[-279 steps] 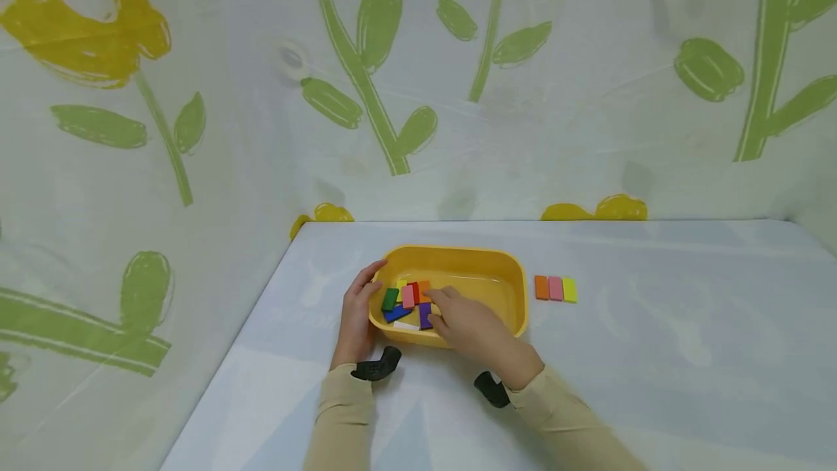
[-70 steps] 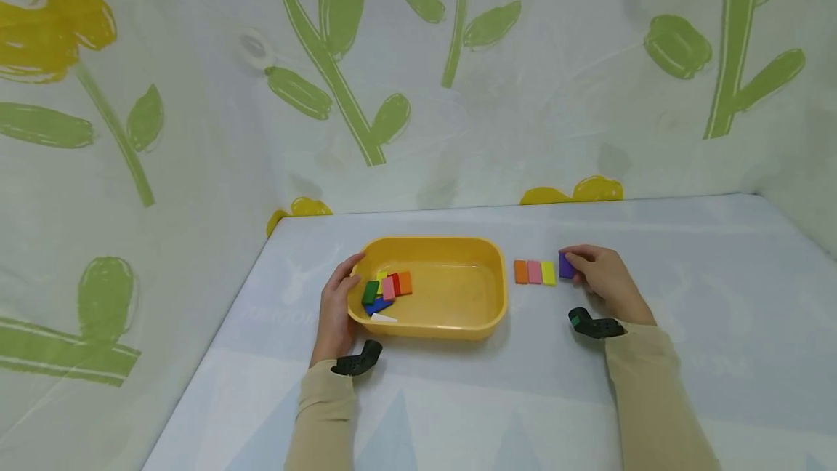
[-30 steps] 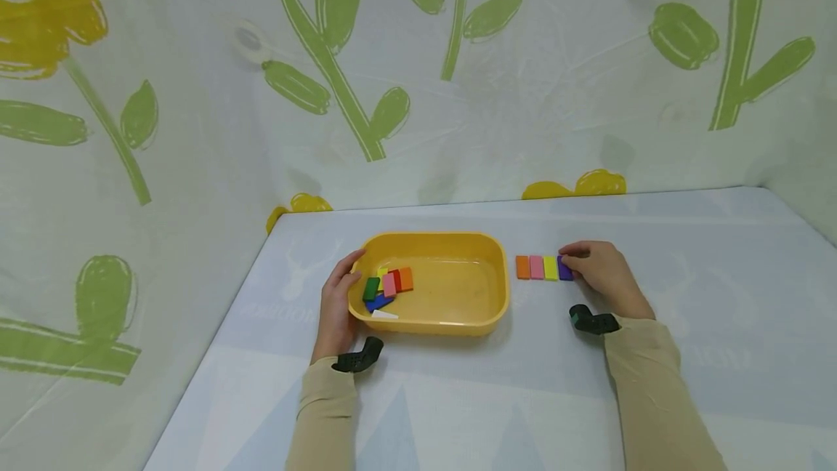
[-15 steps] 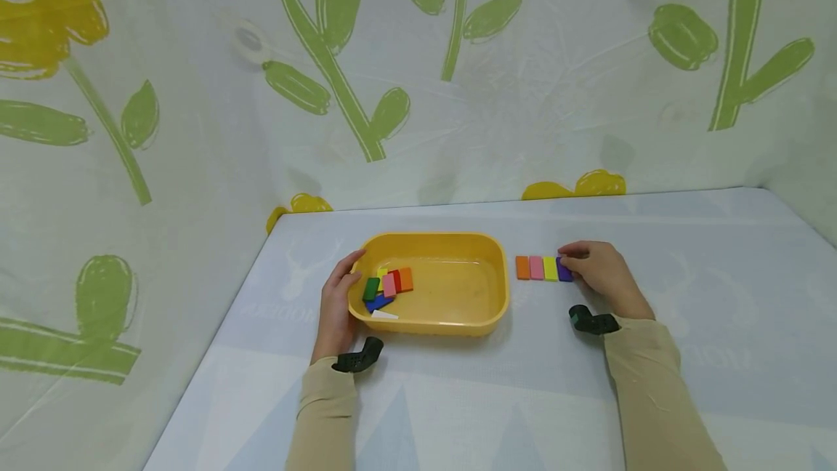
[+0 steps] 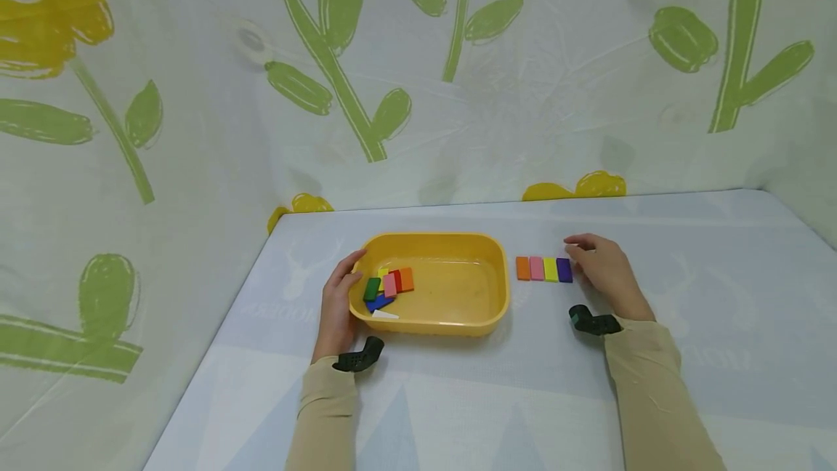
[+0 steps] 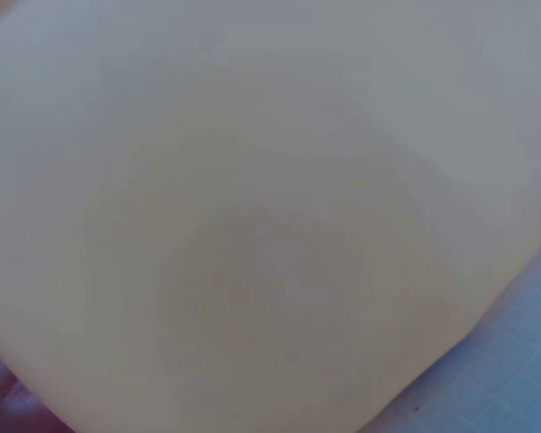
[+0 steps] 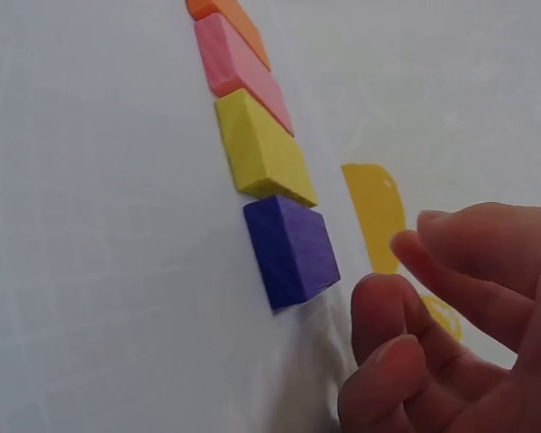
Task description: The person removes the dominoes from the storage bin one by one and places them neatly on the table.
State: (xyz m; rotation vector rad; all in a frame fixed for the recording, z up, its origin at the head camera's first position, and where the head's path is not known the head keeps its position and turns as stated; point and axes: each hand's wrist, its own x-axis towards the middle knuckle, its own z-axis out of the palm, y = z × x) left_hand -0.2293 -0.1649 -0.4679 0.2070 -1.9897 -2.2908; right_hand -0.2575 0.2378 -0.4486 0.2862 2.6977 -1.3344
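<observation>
From the head view, the left hand (image 5: 336, 305) curls round the 9 o'clock end of the yellow tub (image 5: 458, 315), where loose coloured blocks (image 5: 387, 288) lie. At the tub's 3 o'clock sits a row — orange, pink, yellow, then the purple block (image 5: 564, 270). The right hand (image 5: 604, 273) rests just beside it, fingers relaxed, holding nothing.

Left wrist view: only a pale blur.

Right wrist view: fingertips (image 7: 383, 316) clear of the purple block (image 7: 290, 250) — apart, loosely bent.

The purple block (image 5: 565, 270) lies flat on the table, rightmost in a touching row after orange (image 5: 522, 268), pink (image 5: 536, 268) and yellow (image 5: 551, 269), at 3 o'clock from the tub (image 5: 458, 325); its far edge seems slightly skewed.
</observation>
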